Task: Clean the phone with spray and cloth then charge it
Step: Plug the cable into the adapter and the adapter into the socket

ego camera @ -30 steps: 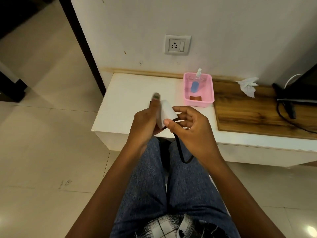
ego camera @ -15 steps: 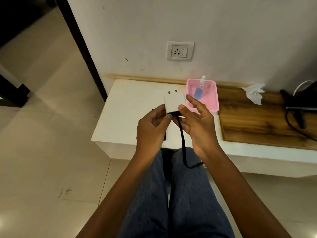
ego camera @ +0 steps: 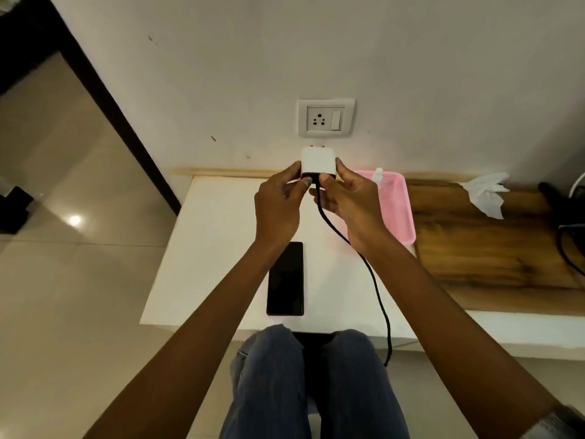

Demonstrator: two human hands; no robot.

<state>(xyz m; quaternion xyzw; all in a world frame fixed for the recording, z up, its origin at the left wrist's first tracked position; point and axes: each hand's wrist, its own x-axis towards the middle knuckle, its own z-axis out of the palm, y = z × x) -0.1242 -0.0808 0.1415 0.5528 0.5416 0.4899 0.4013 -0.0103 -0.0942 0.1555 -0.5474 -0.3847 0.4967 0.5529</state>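
Observation:
Both hands hold a white charger plug in the air, its pins pointing up toward the wall socket just above. My left hand grips its left side, my right hand its right side and base. A black cable runs from the plug down past the table edge. The black phone lies screen-up on the white table, below my left wrist. A spray bottle pokes up from the pink basket, mostly hidden by my right hand. A crumpled white cloth lies on the wooden board.
The wooden board covers the table's right part. Black cables and a dark object sit at the far right. A dark door frame runs diagonally on the left, with tiled floor beside it. My knees are under the table's front edge.
Both hands have raised the charger plug away from my lap and up toward the wall socket. The view has tilted, so the phone on the table now shows.

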